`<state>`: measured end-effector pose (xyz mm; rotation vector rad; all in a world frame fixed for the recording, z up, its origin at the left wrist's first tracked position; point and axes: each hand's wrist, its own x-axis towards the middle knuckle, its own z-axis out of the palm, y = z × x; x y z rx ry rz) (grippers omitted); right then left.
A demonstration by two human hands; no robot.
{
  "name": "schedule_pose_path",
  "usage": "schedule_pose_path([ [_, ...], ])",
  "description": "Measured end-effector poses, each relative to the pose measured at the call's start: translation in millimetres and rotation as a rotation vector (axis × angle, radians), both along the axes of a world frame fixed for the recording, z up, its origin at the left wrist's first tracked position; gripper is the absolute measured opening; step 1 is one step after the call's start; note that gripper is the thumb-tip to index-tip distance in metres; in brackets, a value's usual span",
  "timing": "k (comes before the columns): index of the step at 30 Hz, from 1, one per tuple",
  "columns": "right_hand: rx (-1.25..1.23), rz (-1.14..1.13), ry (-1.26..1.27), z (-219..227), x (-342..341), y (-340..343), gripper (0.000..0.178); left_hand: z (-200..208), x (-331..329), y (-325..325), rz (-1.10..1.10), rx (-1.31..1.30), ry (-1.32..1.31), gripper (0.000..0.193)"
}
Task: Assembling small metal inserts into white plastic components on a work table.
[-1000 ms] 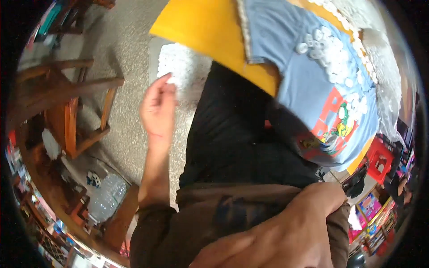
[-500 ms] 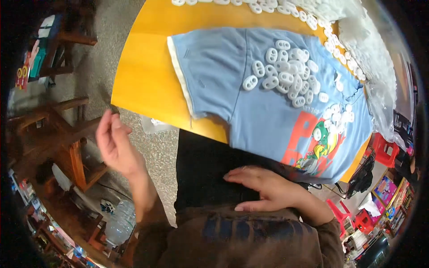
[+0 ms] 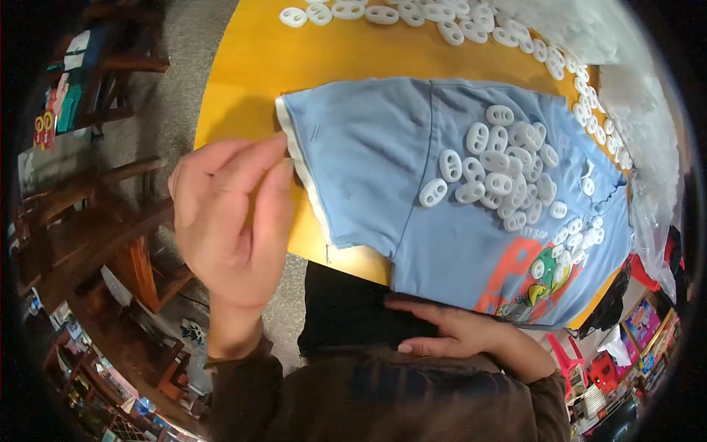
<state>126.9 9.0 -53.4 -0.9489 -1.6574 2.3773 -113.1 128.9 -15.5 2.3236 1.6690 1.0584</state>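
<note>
Both hands frame a light-blue T-shirt (image 3: 383, 162) spread flat on a round yellow table (image 3: 250, 66), its hem toward the person's left and its red-and-green cartoon print (image 3: 534, 276) hanging over the near table edge. The left hand (image 3: 228, 214) is raised at the shirt's white-trimmed hem (image 3: 305, 177), fingers loosely curled with thumb and forefinger drawn together at the trim; whether they actually pinch the cloth cannot be told. The right hand (image 3: 449, 331) lies low and open, fingers extended flat on the person's dark lap (image 3: 346, 313), just below the shirt's overhanging edge and holding nothing. 1 heap of small white oval plastic pieces (image 3: 501, 173), each pierced with 2 holes, rests on the shirt's chest. More of the same white pieces (image 3: 412, 13) run in a loose line along the far side of the table and curve down its right rim. Wooden chairs (image 3: 96, 221) stand on the grey floor at the person's left.
</note>
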Motion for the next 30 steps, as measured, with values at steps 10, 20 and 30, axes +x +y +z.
schedule_pose_path([
  [10,-0.084,-0.088,0.046,-6,2,4,0.057,-4,16,23,-0.054,-0.029,0.264,0.020],
  [20,-0.716,-0.142,-0.082,-6,5,-5,0.050,0,19,28,-0.075,-0.058,0.301,0.015],
  [30,-0.544,-0.234,-0.122,1,5,2,0.053,2,12,16,-0.030,-0.141,0.100,0.018],
])
